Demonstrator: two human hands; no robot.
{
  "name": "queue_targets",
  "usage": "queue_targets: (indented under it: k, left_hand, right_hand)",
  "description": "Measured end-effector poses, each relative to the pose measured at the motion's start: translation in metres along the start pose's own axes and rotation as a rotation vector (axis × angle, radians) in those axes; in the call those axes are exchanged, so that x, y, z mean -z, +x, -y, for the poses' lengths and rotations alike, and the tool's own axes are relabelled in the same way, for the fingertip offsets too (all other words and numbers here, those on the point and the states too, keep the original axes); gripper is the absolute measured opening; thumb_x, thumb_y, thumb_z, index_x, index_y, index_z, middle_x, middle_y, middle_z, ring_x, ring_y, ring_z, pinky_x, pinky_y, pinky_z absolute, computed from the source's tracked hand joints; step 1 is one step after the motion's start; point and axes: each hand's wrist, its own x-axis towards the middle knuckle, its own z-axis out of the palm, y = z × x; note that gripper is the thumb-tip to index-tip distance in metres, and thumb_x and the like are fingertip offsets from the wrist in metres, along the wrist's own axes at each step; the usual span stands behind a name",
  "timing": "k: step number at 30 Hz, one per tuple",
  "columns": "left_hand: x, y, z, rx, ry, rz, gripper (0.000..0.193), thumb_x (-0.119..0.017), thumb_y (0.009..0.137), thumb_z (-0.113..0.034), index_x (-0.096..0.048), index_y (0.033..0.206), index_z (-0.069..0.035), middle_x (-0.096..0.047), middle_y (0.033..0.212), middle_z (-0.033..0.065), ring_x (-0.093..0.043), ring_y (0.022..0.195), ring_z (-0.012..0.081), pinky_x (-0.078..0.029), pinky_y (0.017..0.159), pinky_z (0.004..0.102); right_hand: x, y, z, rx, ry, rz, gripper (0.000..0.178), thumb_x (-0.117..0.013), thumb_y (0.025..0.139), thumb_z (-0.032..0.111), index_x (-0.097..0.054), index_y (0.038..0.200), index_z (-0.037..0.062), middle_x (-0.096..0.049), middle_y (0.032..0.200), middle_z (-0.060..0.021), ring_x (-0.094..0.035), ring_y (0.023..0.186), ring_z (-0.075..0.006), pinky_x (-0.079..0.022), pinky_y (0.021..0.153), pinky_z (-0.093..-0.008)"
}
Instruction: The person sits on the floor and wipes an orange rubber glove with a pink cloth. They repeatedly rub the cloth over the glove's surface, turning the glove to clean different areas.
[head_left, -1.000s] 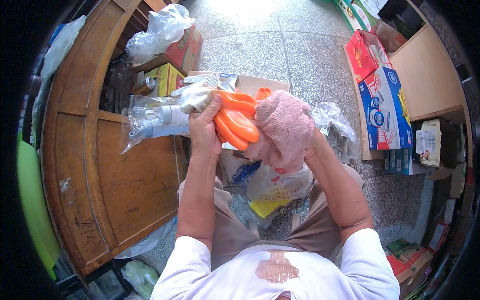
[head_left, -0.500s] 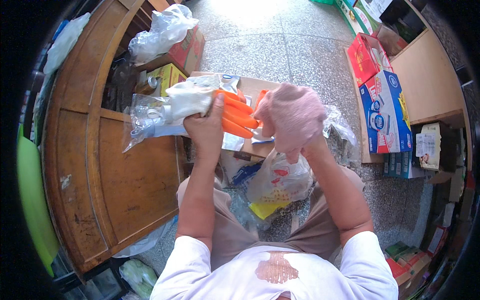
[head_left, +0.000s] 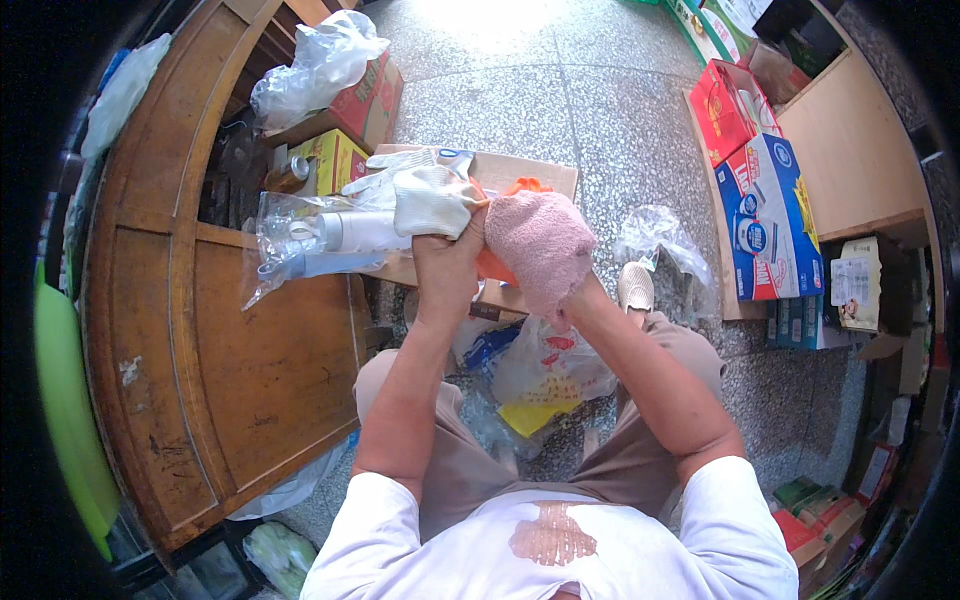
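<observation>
Plastic bag (head_left: 530, 362): red emblem above rows of small characters.
Blue box (head_left: 760, 220): large letters, round emblem.
Red carton (head_left: 380, 98): pale print on its side.
Open carton (head_left: 868, 283): white label, print too small to read.

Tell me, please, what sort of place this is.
Probably a storeroom or cluttered home room: panelled wooden furniture, a speckled floor, and a red box beside a blue box.
</observation>
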Motion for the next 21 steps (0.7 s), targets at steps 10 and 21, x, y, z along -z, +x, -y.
queue_targets:
  k: [10, 21]
  left_hand:
    - [0.004, -0.002, -0.009, 0.058, -0.245, -0.041, 0.033, -0.069, 0.088, -0.005, -0.057, 0.118, -0.003, -0.061, 0.112, 0.0052, -0.06, 0.101, 0.0154, -0.05, 0.089, 0.0294]
    - [0.02, 0.011, -0.013, 0.12, -0.398, -0.039, 0.031, -0.067, 0.089, -0.009, -0.056, 0.117, -0.003, -0.062, 0.111, 0.007, -0.062, 0.099, 0.018, -0.052, 0.088, 0.0328]
  right_hand:
    - [0.015, 0.004, 0.008, -0.262, 0.704, 0.172, 0.053, -0.061, 0.082, 0.041, -0.054, 0.125, 0.0109, -0.063, 0.109, -0.0148, -0.058, 0.101, -0.0302, -0.044, 0.086, -0.0421]
    - [0.023, -0.004, 0.013, -0.438, 1.468, 0.226, 0.031, -0.058, 0.091, 0.021, -0.056, 0.117, 0.0045, -0.064, 0.106, -0.0114, -0.064, 0.091, -0.0231, -0.055, 0.071, -0.0333]
